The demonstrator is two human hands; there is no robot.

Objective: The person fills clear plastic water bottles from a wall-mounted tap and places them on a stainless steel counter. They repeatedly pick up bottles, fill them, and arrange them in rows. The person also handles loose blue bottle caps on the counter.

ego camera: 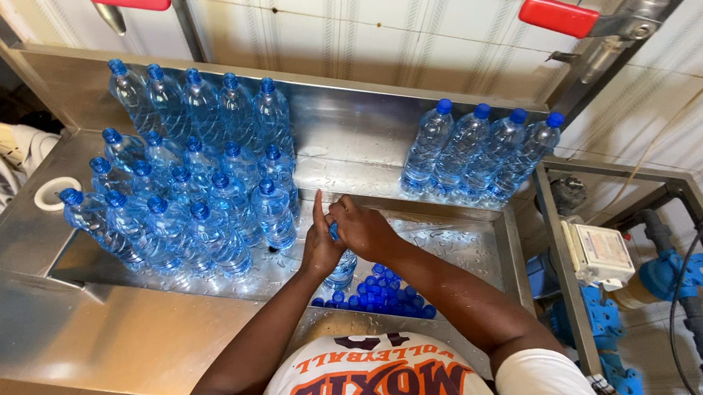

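bottles [199, 194]: clear, blue caps | handles [558, 16]: red | wall [370, 18]: pale, seemingly striped

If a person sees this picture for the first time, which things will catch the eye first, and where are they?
First comes the big cluster of capped water bottles standing at the left of the wet steel basin, with a shorter row of four bottles at the back right. At the centre, the left hand and right hand meet over one bottle. Just below them lies a heap of loose blue caps.

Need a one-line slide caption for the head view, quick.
Both hands, left and right, grip a bottle over loose blue caps.
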